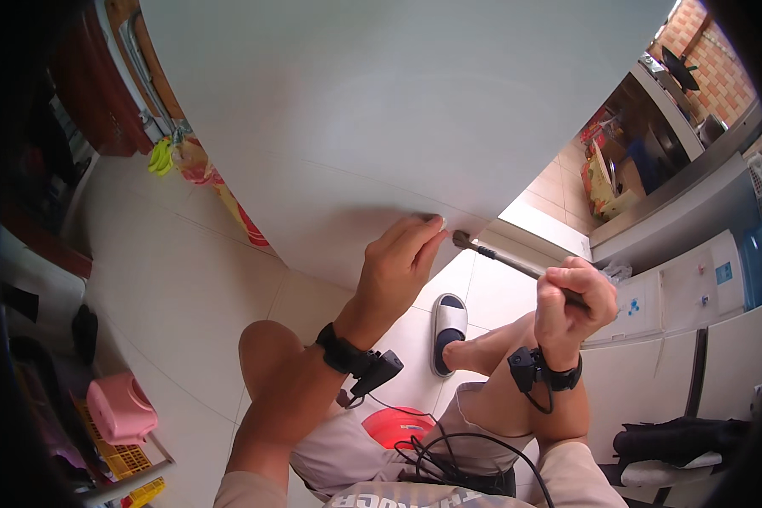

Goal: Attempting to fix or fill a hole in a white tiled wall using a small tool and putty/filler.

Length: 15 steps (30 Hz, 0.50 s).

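Observation:
My left hand (402, 256) is pressed up to a large, smooth white panel (347, 110), near its lower right edge. Its thumb and fingers are pinched together around something small and pale that I cannot make out. Just right of those fingertips is the dark head of a hammer (506, 259), close to the panel. The hammer's slim shaft runs down to the right into my right hand (577, 296), whose fingers wrap round the handle in a fist. Black straps with small devices circle both wrists.
A grey-white slipper (450, 326) is on my foot on the tiled floor. Between my legs sit a red round object (398, 427) and loose black cables (449, 440). White cabinets (652, 372) stand at right; a pink container (122, 408) is at lower left.

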Tool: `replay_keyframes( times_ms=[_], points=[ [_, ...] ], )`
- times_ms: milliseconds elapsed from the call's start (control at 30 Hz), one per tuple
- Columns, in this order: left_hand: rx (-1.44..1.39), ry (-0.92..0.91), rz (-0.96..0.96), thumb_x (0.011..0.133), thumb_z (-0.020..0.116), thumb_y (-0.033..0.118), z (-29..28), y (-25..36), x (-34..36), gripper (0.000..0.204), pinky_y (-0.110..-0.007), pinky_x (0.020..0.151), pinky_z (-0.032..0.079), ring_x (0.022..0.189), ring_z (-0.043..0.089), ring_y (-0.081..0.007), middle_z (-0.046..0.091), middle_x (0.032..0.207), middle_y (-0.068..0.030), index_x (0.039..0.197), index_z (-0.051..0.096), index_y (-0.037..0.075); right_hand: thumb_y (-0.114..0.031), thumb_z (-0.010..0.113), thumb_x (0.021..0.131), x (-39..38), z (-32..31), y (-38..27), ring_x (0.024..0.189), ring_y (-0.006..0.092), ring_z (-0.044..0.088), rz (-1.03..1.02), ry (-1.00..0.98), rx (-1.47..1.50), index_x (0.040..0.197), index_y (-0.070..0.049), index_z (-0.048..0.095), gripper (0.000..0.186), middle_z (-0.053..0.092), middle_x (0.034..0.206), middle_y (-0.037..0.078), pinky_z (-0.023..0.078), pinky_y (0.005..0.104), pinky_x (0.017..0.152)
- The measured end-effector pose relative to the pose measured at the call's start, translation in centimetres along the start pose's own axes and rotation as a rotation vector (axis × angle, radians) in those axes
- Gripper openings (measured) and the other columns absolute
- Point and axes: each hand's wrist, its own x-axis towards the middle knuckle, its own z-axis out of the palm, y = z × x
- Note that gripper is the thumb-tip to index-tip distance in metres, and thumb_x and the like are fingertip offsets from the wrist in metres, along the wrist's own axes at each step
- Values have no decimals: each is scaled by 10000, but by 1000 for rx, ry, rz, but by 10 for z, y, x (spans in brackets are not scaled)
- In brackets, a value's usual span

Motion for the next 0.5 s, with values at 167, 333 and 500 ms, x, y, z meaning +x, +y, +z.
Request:
replay_keyframes(
  times_ms=[167,333,500],
  points=[
    [109,-26,-123,850,755,-58,-23,-17,-19,179,-359,626,558,741,699,-314,707,896,-171,1016,693,-30,127,585,639,-3,8,-1,429,117,410,-28,64,69,800,27,622,194,455,528,49,297,244,435],
    [293,-41,-317,857,750,-29,-74,-44,-29,152,-307,575,532,643,684,-242,709,845,-160,1004,714,-18,150,703,774,-8,38,-25,490,107,451,168,-115,23,889,38,685,161,525,580,38,315,231,475],
    [290,141,-433,857,732,-25,-114,-38,-14,128,-347,623,554,678,710,-295,710,854,-180,983,708,-35,87,771,786,-11,80,-44,501,93,486,77,-216,11,893,23,709,140,530,584,25,341,220,463]
  ],
)
